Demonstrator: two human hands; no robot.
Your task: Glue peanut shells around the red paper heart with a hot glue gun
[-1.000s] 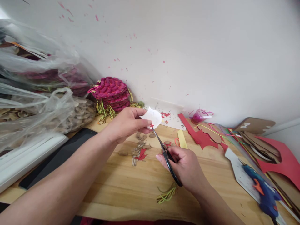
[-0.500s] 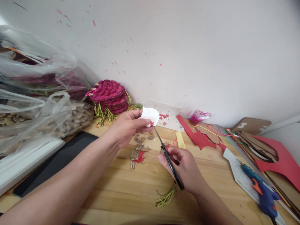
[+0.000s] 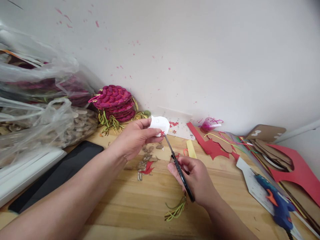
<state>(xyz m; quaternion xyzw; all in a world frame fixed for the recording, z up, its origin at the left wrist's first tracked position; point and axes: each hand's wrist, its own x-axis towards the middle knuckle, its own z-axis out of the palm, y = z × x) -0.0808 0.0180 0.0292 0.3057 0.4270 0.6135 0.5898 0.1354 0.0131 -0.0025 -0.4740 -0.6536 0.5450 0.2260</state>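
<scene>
Between the thumb and fingers of my left hand (image 3: 141, 138) is a white paper cutout (image 3: 159, 124) with a rounded edge. A small red star (image 3: 162, 132) shows beside my left thumb, at the paper's lower edge. My right hand (image 3: 196, 175) grips black-handled scissors (image 3: 178, 163), whose narrow blades point up and left and reach the star. The handle loops are partly hidden by my fingers. Below my hands lie brown seed-like pieces (image 3: 143, 163) and a red paper scrap (image 3: 148, 167). Nearer me is a yellow-green yarn tassel (image 3: 176, 210).
At the left are clear plastic bags (image 3: 45, 116), a dark tablet-like slab (image 3: 57, 173) and stacked magenta discs (image 3: 113, 101). Small red stars (image 3: 173, 124) lie on white paper by the wall. Red paper offcuts (image 3: 212, 146) and a blue glue gun (image 3: 275, 196) are on the right.
The view has shifted slightly. Both hands keep nearly the same pose, with the scissor tips still at the red star; the blades look little changed.
</scene>
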